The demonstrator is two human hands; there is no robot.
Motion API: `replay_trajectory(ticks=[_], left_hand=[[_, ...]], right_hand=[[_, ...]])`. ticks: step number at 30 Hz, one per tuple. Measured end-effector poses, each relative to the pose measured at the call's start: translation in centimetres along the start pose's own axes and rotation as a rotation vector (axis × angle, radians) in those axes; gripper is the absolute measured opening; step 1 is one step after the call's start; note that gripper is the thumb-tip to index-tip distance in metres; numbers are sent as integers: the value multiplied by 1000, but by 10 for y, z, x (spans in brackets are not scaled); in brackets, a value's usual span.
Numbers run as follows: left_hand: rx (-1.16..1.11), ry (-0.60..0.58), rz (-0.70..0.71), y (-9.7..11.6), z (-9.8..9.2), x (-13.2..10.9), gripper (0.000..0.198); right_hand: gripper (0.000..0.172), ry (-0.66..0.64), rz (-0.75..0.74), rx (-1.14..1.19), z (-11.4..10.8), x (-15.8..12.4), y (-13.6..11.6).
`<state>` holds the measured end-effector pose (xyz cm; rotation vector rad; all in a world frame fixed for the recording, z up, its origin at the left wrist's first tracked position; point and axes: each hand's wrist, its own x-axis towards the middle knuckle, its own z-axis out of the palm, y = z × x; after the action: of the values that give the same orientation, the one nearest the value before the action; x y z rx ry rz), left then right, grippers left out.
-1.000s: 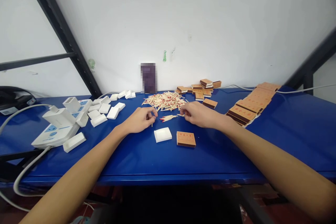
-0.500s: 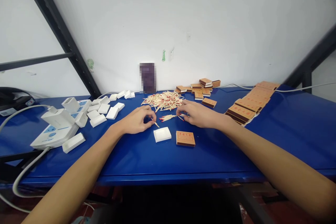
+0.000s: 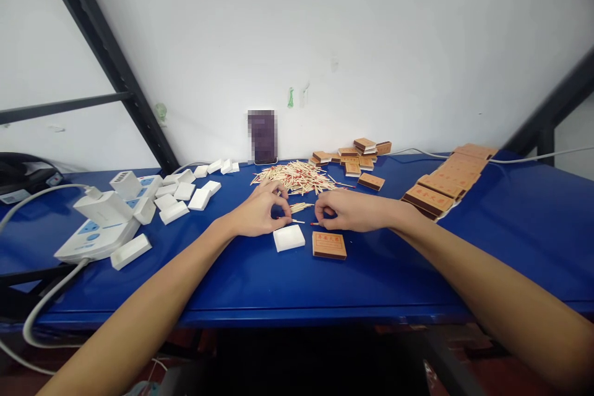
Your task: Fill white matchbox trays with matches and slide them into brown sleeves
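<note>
Blue worktop (image 3: 260, 284) carries a white tray (image 3: 288, 237), and everything else sits around that tray. The left hand (image 3: 260, 215) rests just behind the tray's left end, its grip narrowed to a pinch on a pale matchstick (image 3: 297, 221). The right hand (image 3: 356, 210) lies behind the brown matchbox (image 3: 329, 245) just right of the tray, its grip closed on what seems to be a red-tipped match (image 3: 314, 223), too tiny to be sure. A small bundle (image 3: 301, 206) lies behind the tray between the hands, with the loose match pile (image 3: 297, 177) further behind.
</note>
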<state>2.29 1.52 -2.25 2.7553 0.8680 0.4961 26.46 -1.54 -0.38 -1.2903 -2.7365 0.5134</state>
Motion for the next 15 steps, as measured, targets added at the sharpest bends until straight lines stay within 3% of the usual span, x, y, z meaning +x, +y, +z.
replay_trajectory(ticks=[5, 8, 12, 15], left_hand=[[76, 37, 75, -3, 6, 12, 15], [37, 58, 104, -5, 11, 18, 16], [-72, 139, 60, -6, 12, 19, 23], [-86, 131, 2, -3, 11, 18, 29]], right_hand=[[10, 18, -26, 30, 4, 6, -7], [10, 164, -67, 30, 10, 15, -7], [12, 421, 32, 2, 5, 16, -1], [13, 416, 131, -102, -3, 11, 5]])
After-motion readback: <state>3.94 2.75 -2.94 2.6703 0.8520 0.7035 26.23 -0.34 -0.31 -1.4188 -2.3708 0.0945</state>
